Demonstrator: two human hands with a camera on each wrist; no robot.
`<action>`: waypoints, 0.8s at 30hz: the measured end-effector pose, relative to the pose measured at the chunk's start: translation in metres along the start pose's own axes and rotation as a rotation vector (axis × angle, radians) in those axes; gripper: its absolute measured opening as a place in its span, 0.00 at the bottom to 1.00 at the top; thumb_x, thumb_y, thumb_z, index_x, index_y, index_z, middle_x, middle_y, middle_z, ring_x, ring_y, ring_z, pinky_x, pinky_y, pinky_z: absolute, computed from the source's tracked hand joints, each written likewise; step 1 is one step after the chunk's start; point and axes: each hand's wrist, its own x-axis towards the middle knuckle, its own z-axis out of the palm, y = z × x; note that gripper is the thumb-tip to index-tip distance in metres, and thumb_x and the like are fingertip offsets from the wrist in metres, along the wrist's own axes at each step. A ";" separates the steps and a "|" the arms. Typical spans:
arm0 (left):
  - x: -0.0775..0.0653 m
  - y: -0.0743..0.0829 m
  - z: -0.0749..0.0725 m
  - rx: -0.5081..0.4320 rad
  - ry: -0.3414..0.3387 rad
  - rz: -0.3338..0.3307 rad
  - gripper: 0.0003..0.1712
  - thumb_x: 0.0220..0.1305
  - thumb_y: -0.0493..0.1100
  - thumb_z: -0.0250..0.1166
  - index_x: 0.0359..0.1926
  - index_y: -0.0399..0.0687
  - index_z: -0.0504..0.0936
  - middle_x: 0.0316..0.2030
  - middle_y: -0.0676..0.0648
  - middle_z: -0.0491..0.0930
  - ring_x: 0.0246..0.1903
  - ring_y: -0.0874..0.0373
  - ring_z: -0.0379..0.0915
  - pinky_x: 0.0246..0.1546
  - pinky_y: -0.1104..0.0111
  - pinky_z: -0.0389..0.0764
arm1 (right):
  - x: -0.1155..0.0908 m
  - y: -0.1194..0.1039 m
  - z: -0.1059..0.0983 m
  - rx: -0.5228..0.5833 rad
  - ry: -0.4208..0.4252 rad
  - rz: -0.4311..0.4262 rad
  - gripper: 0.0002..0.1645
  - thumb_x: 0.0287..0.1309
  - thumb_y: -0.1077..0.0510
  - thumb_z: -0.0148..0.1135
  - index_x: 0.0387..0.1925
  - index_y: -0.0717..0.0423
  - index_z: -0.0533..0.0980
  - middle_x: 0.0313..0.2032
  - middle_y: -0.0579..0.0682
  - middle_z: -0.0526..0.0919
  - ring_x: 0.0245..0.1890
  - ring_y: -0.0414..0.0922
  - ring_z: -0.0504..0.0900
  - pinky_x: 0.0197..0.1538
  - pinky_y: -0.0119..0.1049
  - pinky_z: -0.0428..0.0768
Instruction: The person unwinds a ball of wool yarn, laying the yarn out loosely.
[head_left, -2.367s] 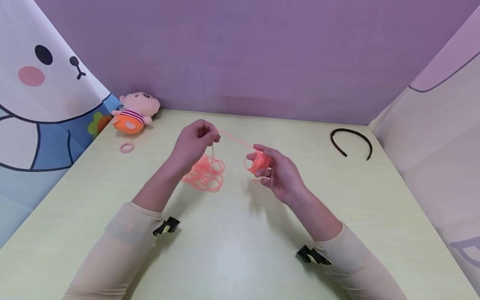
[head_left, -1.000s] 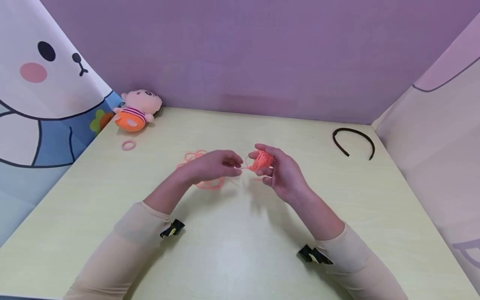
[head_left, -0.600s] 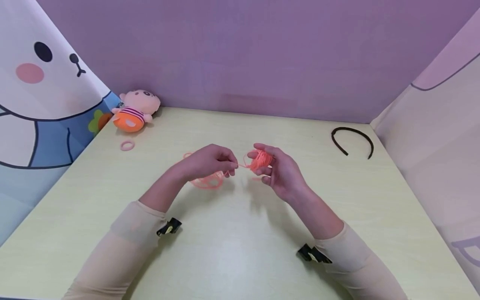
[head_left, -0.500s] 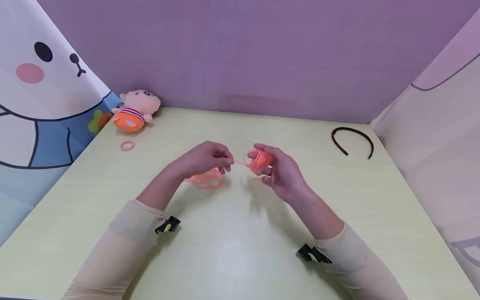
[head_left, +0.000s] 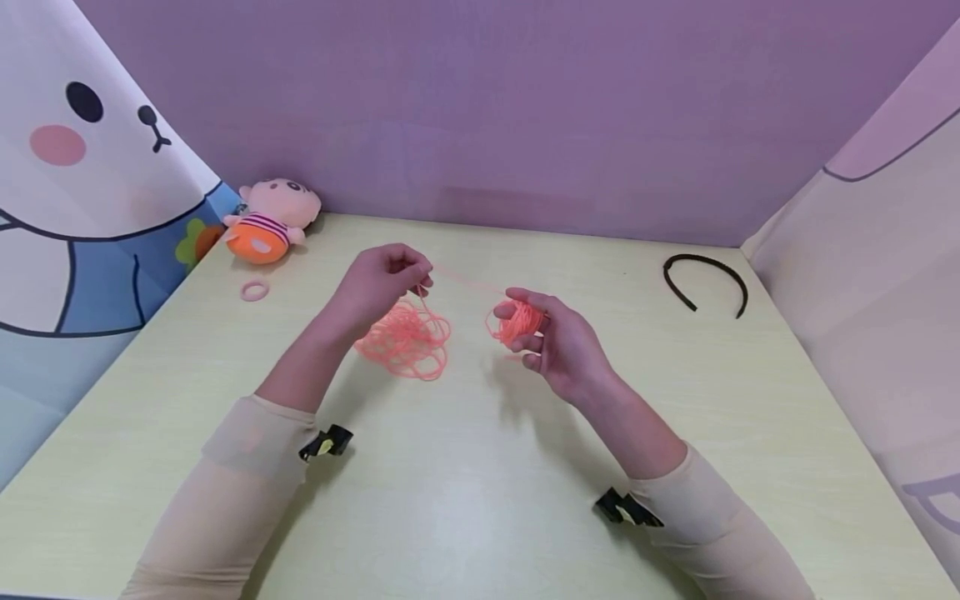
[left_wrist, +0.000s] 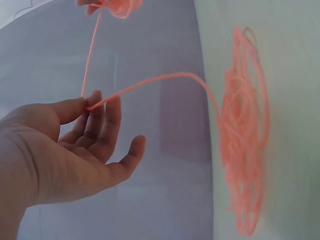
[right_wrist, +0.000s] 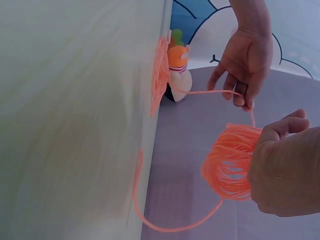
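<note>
Between thumb and fingertips, my left hand [head_left: 384, 283] pinches a strand of coral-pink yarn [left_wrist: 150, 80]. From that pinch one length runs taut to my right hand, while another droops to a loose, tangled pile of yarn [head_left: 405, 340] on the table. My right hand [head_left: 570, 350] holds a wound coil of the same yarn [head_left: 519, 323], its fingers curled through and around the loops. In the right wrist view the coil [right_wrist: 231, 162] shows an opening in its middle, and a loose tail [right_wrist: 170, 229] hangs from it towards the tabletop. Part of the pile is hidden behind my left hand.
A plush doll [head_left: 270, 221] in orange shorts leans at the table's back left, with a small pink ring [head_left: 254, 290] in front of it. A black headband [head_left: 705, 271] lies at the back right. Purple and patterned cloth walls enclose the pale table [head_left: 465, 500].
My left hand came close to the coil, then drew away up and left, stretching the strand between both hands. My right hand has stayed nearly still with the coil.
</note>
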 end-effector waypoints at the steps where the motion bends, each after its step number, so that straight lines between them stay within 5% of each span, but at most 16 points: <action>1: -0.001 0.001 -0.001 -0.019 0.017 0.015 0.10 0.75 0.42 0.60 0.47 0.38 0.81 0.37 0.41 0.83 0.40 0.46 0.81 0.45 0.63 0.79 | 0.000 0.000 0.000 -0.001 0.001 0.001 0.24 0.76 0.52 0.45 0.67 0.54 0.69 0.43 0.47 0.86 0.18 0.38 0.78 0.21 0.26 0.68; 9: -0.003 0.008 -0.006 -0.084 0.078 0.065 0.12 0.75 0.44 0.62 0.47 0.38 0.80 0.38 0.38 0.82 0.39 0.47 0.81 0.48 0.63 0.78 | 0.000 0.001 0.000 0.006 0.012 -0.003 0.24 0.76 0.52 0.46 0.69 0.50 0.69 0.43 0.47 0.86 0.18 0.38 0.78 0.21 0.26 0.69; 24: -0.001 0.008 -0.024 -0.126 0.211 -0.006 0.12 0.75 0.44 0.60 0.48 0.39 0.80 0.37 0.43 0.83 0.36 0.56 0.80 0.43 0.69 0.79 | 0.000 -0.003 -0.002 0.027 0.063 -0.013 0.23 0.77 0.52 0.47 0.67 0.50 0.71 0.58 0.55 0.79 0.17 0.37 0.77 0.22 0.26 0.69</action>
